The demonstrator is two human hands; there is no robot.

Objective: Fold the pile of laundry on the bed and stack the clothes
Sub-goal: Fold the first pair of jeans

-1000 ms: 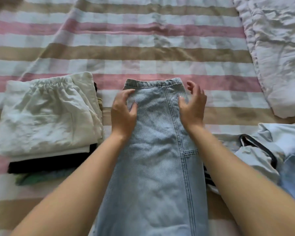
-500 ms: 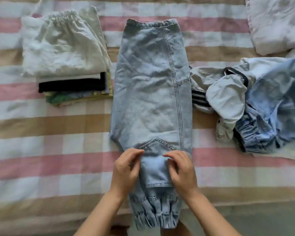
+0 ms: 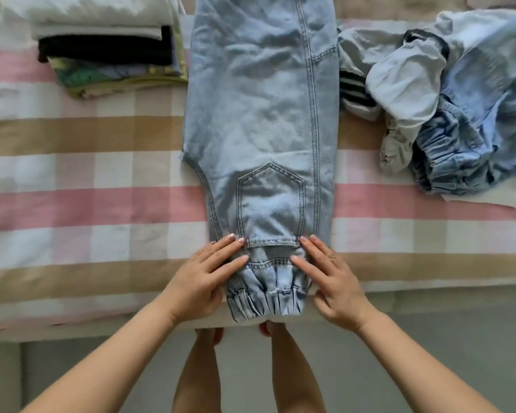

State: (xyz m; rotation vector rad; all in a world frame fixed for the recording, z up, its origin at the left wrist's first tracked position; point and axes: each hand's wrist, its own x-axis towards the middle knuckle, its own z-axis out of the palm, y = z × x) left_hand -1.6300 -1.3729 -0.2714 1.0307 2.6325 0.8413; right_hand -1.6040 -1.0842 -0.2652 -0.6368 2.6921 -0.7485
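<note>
Pressing flat on the jeans (image 3: 259,114), both hands lie w/ fingers straight, gripping nothing: left hand (image 3: 203,278) & right hand (image 3: 334,278) sit either side of the gathered waistband (image 3: 265,296), at the bed's (image 3: 72,204) near edge. Denim looks thick & fairly heavy, soft yet likely to keep a crease. Best taken at waistband corners or side seams, not mid-cloth.

Count:
- 1 pr jeans, lengthwise, mid-bed
- 1 folded stack (image 3: 108,46) on its left, approx 4 layers showing
- 1 loose pile (image 3: 447,99) on its right, at least 3 pcs, exact no. unclear
</note>
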